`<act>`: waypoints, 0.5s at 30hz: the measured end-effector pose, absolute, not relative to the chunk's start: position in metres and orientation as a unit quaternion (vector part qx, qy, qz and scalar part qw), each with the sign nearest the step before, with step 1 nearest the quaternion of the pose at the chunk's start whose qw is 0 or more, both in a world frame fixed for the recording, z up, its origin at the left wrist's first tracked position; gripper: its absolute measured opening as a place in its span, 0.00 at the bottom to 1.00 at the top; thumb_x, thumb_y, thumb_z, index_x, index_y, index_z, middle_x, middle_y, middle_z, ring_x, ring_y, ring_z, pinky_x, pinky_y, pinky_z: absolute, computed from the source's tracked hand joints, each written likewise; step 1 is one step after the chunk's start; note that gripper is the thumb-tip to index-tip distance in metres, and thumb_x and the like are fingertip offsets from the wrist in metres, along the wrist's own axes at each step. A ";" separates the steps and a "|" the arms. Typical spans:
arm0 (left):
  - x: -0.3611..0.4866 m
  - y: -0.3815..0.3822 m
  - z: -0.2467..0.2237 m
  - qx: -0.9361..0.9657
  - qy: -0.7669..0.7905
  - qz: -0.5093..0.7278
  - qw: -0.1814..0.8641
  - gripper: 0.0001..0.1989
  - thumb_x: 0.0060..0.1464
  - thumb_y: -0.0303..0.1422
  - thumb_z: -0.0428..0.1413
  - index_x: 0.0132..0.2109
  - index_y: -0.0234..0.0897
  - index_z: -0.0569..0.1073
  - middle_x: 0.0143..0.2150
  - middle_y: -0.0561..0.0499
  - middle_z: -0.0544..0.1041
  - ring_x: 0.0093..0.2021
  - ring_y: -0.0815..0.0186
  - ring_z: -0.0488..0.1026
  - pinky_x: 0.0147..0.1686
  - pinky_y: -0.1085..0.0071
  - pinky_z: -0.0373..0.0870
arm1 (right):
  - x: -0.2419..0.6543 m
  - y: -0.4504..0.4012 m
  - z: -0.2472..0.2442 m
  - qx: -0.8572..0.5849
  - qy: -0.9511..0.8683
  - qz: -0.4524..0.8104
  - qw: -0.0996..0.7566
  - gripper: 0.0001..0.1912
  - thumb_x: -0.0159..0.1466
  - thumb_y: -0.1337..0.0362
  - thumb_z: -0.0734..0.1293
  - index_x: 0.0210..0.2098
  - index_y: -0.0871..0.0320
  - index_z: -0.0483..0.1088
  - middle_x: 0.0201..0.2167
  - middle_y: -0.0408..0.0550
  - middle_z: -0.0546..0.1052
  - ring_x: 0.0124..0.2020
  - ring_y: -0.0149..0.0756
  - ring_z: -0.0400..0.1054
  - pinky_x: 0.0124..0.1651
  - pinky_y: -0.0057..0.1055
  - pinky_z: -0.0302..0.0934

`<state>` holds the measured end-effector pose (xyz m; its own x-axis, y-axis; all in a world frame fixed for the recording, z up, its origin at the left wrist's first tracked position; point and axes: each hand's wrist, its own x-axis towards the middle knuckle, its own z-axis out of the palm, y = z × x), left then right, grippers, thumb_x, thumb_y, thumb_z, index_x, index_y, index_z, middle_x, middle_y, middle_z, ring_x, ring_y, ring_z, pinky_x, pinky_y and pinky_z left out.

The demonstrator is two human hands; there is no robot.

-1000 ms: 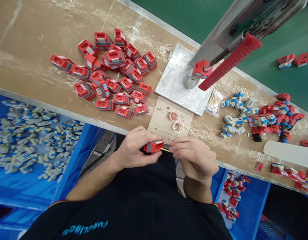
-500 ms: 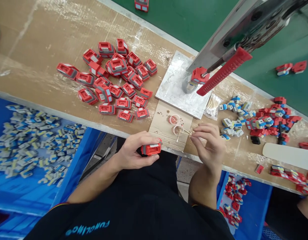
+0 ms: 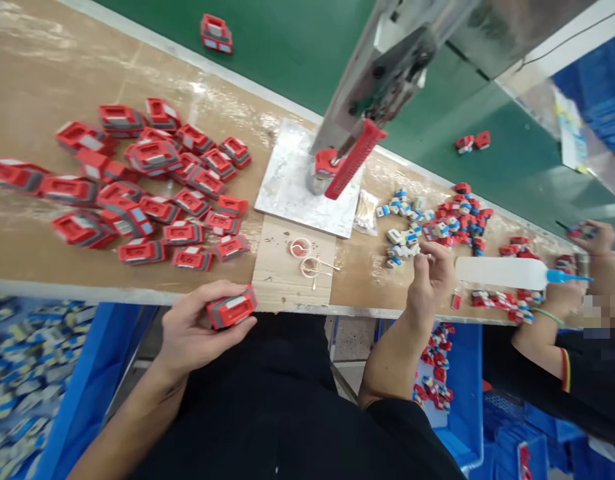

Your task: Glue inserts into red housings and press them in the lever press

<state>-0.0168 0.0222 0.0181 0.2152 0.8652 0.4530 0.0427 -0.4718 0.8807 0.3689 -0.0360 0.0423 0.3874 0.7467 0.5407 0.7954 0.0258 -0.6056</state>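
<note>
My left hand (image 3: 200, 327) grips a red and grey toy part (image 3: 232, 308) at the bench's near edge, its hollow side facing up. Over the bench near the blue-and-white pieces (image 3: 402, 250) is my right hand (image 3: 432, 273), its fingers curled around or beside these pieces; whether it holds one is hidden. Between the hands, two small round cups (image 3: 300, 249) sit on a cardboard sheet (image 3: 272, 280), with cotton swabs lying in and across one. Many red and grey parts (image 3: 182, 233) are spread to the left.
Behind the cardboard stands a press with a red handle (image 3: 354, 160) on a metal plate (image 3: 287, 180). A white bottle with a blue nozzle (image 3: 502, 272) lies to the right, near another person's hands. Blue bins (image 3: 102, 360) flank me below the bench.
The view has swung to the right, bringing another person's hands into sight. My right hand has moved right, away from the swabs to the blue-and-white pieces. My left hand still holds the red part.
</note>
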 end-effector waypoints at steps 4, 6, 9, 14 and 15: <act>-0.014 0.025 0.014 0.647 0.364 0.533 0.406 0.16 0.56 0.38 0.73 0.50 0.42 0.84 0.36 0.55 0.86 0.27 0.66 0.80 0.26 0.72 0.80 | 0.401 -0.042 0.035 -0.793 -0.558 -0.044 0.241 0.14 0.70 0.52 0.70 0.45 0.54 0.81 0.44 0.54 0.81 0.47 0.49 0.73 0.53 0.46 0.69; -0.014 0.025 0.014 0.643 0.407 0.490 0.426 0.16 0.54 0.40 0.75 0.47 0.40 0.83 0.35 0.54 0.84 0.29 0.67 0.80 0.28 0.72 0.80 | 0.405 -0.039 0.032 -0.808 -0.556 -0.016 0.191 0.14 0.67 0.52 0.71 0.47 0.53 0.81 0.47 0.56 0.81 0.50 0.52 0.72 0.58 0.51 0.68; -0.016 0.026 0.016 0.636 0.412 0.471 0.451 0.20 0.52 0.45 0.76 0.45 0.37 0.84 0.35 0.52 0.81 0.32 0.66 0.78 0.32 0.72 0.79 | 0.404 -0.035 0.033 -0.815 -0.547 0.018 0.190 0.14 0.66 0.54 0.70 0.45 0.54 0.80 0.44 0.56 0.82 0.48 0.54 0.74 0.58 0.54 0.68; -0.007 0.025 0.019 0.611 0.369 0.480 0.510 0.19 0.56 0.46 0.74 0.48 0.39 0.84 0.48 0.44 0.82 0.48 0.57 0.82 0.49 0.65 0.81 | 0.370 -0.041 0.038 -0.764 -0.495 0.081 0.405 0.16 0.68 0.49 0.70 0.49 0.52 0.76 0.43 0.52 0.82 0.41 0.45 0.77 0.48 0.44 0.73; -0.002 0.023 0.019 0.594 0.356 0.473 0.545 0.19 0.58 0.45 0.72 0.50 0.40 0.82 0.49 0.44 0.83 0.49 0.56 0.83 0.49 0.64 0.81 | 0.355 -0.043 0.038 -0.727 -0.477 0.118 0.479 0.17 0.68 0.47 0.72 0.48 0.51 0.74 0.44 0.51 0.82 0.41 0.43 0.78 0.46 0.42 0.74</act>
<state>-0.0019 0.0232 0.0192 0.3001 0.9380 0.1737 -0.0927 -0.1526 0.9839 0.3549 -0.0432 0.0379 0.5162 0.8075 0.2856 0.5816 -0.0857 -0.8089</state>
